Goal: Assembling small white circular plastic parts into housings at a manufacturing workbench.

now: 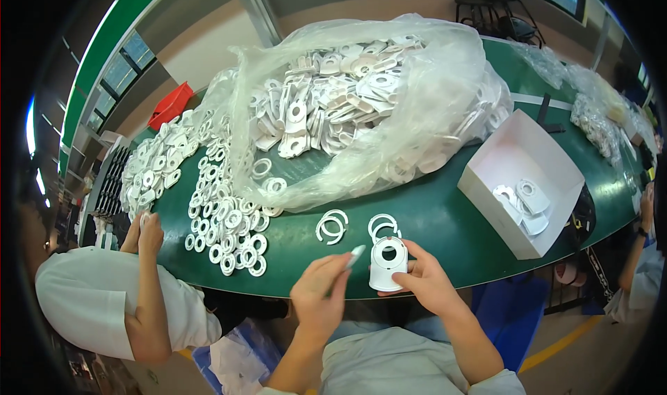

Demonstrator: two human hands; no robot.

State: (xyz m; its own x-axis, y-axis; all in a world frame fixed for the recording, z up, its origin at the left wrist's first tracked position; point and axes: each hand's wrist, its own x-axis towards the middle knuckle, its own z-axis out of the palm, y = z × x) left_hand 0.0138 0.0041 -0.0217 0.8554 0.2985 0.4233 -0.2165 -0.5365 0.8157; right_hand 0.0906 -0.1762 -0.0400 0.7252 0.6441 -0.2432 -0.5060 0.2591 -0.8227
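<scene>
My right hand [422, 278] grips a white plastic plate [383, 275] with a rounded top and a large round hole, thumb on its front face. To the left of it, my left hand [321, 289] pinches a small white ring-like piece [356, 256], seen nearly edge-on. The two parts are held apart, near the table's front edge. Just beyond my hands, white open rings [332, 227] lie on the green table [306, 256]. More such open rings [383, 223] lie directly behind the plate.
A big clear plastic bag [424, 117] full of white plates stands mid-table. White rings [233, 221] are heaped to the left. A white box [479, 207] holding a few plates is on the right. A co-worker [111, 305] sits at left; a red tray [171, 105] stands behind.
</scene>
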